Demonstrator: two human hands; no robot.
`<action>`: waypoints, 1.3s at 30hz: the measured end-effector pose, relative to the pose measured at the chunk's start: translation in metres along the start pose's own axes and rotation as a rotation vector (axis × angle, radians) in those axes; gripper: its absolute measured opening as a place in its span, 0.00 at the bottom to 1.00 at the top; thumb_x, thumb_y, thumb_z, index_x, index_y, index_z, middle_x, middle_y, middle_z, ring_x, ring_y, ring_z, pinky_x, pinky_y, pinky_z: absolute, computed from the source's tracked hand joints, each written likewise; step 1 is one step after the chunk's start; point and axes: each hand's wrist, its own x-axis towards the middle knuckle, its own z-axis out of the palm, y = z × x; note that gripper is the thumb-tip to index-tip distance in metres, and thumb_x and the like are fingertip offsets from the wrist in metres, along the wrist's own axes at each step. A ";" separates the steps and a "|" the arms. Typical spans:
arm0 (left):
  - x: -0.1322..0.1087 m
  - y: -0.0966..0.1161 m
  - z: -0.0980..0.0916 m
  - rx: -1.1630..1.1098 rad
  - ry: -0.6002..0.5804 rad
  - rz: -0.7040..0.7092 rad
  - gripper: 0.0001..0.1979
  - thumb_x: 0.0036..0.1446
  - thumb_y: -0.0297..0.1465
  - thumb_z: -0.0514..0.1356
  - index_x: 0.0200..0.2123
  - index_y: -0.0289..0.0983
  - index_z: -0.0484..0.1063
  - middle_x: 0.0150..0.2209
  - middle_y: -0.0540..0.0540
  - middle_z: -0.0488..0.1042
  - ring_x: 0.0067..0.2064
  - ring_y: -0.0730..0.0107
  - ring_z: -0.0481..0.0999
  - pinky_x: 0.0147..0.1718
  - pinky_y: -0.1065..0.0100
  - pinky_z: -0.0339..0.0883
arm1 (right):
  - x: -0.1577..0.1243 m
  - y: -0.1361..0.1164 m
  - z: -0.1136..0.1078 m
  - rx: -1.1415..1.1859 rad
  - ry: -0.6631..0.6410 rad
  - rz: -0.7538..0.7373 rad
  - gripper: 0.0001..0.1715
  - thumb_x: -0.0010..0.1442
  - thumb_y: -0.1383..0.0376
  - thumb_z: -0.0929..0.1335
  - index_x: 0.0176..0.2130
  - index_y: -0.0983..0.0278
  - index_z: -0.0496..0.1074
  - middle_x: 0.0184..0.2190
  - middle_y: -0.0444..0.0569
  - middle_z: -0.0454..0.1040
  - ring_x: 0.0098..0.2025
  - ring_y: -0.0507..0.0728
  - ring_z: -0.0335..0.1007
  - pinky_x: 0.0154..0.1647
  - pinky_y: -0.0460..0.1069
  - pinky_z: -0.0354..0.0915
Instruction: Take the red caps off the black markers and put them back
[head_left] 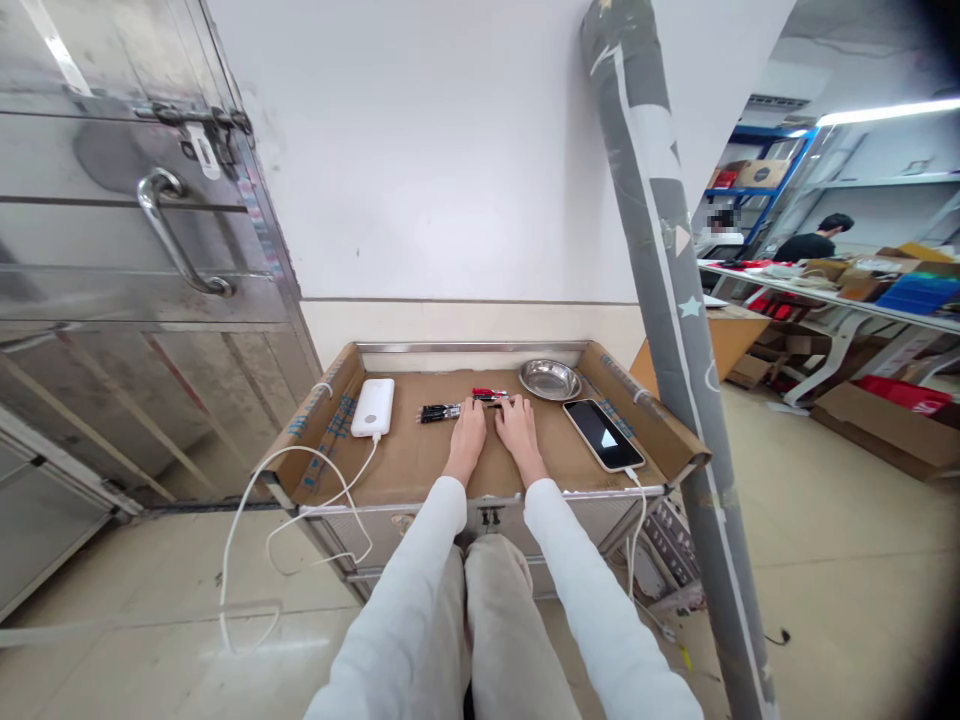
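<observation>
Several black pens lie side by side on the brown cardboard surface, pointing left and right. My left hand is over their right part, its fingers bent and closed on them. Close beside it, my right hand has its fingers bent together at a thin dark pen end between the hands. My fingers hide part of the pens. Just beyond the fingertips lies a red pen. To the right and behind is a round metal dish.
A white power bank with a cable lies at left, a phone with a cable at right. Raised cardboard sides edge the surface. A tall grey wrapped roll leans at right; a metal door stands left. People sit at tables far right.
</observation>
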 end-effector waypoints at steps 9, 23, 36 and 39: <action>0.012 -0.002 0.003 -0.139 -0.015 -0.054 0.12 0.62 0.21 0.45 0.40 0.32 0.67 0.43 0.38 0.71 0.48 0.60 0.70 0.50 0.56 0.64 | 0.002 0.003 -0.002 -0.009 -0.038 0.043 0.14 0.65 0.67 0.59 0.43 0.67 0.72 0.42 0.57 0.70 0.44 0.60 0.64 0.47 0.52 0.57; 0.015 -0.004 0.001 -0.391 -0.083 0.025 0.08 0.63 0.23 0.48 0.41 0.35 0.66 0.44 0.41 0.73 0.49 0.65 0.71 0.49 0.61 0.66 | 0.003 0.011 0.008 0.338 0.024 -0.028 0.15 0.62 0.72 0.60 0.43 0.67 0.74 0.41 0.54 0.74 0.44 0.56 0.67 0.48 0.50 0.61; 0.013 0.000 -0.004 -0.205 -0.082 0.141 0.19 0.62 0.25 0.49 0.56 0.36 0.62 0.56 0.39 0.69 0.58 0.61 0.65 0.56 0.57 0.58 | -0.017 0.005 -0.014 0.140 0.120 0.028 0.16 0.65 0.67 0.61 0.46 0.63 0.75 0.42 0.52 0.77 0.41 0.57 0.69 0.47 0.49 0.58; 0.007 0.003 -0.013 -0.146 -0.114 0.176 0.13 0.62 0.30 0.53 0.49 0.36 0.67 0.49 0.40 0.72 0.54 0.58 0.68 0.52 0.56 0.60 | -0.019 0.006 -0.015 0.109 0.154 0.025 0.17 0.65 0.66 0.60 0.47 0.63 0.74 0.43 0.52 0.78 0.41 0.57 0.69 0.45 0.50 0.58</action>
